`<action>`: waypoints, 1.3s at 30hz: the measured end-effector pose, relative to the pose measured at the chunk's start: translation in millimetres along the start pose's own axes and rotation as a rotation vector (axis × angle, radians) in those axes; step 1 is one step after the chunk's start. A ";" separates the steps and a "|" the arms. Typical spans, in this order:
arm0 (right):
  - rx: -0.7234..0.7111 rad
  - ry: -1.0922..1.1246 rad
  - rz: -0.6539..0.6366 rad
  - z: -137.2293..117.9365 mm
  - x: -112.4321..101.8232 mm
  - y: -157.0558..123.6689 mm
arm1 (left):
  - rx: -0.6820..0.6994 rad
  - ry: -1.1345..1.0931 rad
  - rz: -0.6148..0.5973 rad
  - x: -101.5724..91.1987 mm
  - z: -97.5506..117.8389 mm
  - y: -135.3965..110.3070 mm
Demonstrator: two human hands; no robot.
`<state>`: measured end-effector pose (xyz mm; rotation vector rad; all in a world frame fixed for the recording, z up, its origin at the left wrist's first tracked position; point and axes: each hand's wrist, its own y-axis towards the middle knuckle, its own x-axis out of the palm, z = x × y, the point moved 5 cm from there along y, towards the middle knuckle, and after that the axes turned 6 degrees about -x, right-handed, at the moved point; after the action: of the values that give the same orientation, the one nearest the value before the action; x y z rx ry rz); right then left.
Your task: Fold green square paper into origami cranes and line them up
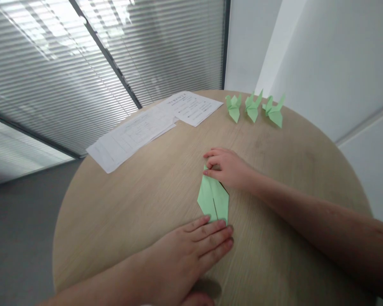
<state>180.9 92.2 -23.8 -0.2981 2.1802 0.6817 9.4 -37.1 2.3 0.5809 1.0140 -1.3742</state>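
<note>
A half-folded sheet of light green paper (213, 199) lies flat near the middle of the round wooden table (121, 212). My left hand (194, 250) rests flat on the table, fingers stretched out and together, with the fingertips pressing the paper's near end. My right hand (225, 166) is curled at the paper's far tip, fingers pinched on that point. Three finished green paper cranes (253, 108) stand in a row at the table's far side.
White printed sheets (153, 127) lie spread across the far left of the table, partly over its edge. Behind the table stand a glass wall with closed blinds (83, 63) and a white wall (338, 55). Grey floor (19, 238) lies to the left.
</note>
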 end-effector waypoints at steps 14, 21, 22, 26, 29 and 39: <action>-0.109 -0.011 -0.049 -5.6 2.7 -1.3 | -0.051 0.269 0.412 -20.4 4.0 -21.5; -0.075 0.039 -0.013 -10.0 -1.3 -2.7 | -0.184 0.380 0.403 -20.0 -47.4 -10.2; -0.030 0.039 0.011 -8.6 -5.7 -4.0 | -0.189 0.373 0.405 -19.2 -48.7 -8.2; 0.125 -0.041 -0.073 -5.1 -26.3 -13.3 | -0.265 0.339 0.478 -26.8 -45.8 -7.8; 0.173 -0.004 -0.323 -10.0 -32.9 -23.9 | -0.535 0.308 0.577 -43.2 -46.5 -10.8; 0.226 -0.056 -0.547 -39.0 -22.8 -35.9 | -0.811 0.006 0.395 -41.8 -57.2 20.9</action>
<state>185.8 40.2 0.7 -0.7091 1.9685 0.1347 19.8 35.9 5.7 0.1529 1.2682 -0.5337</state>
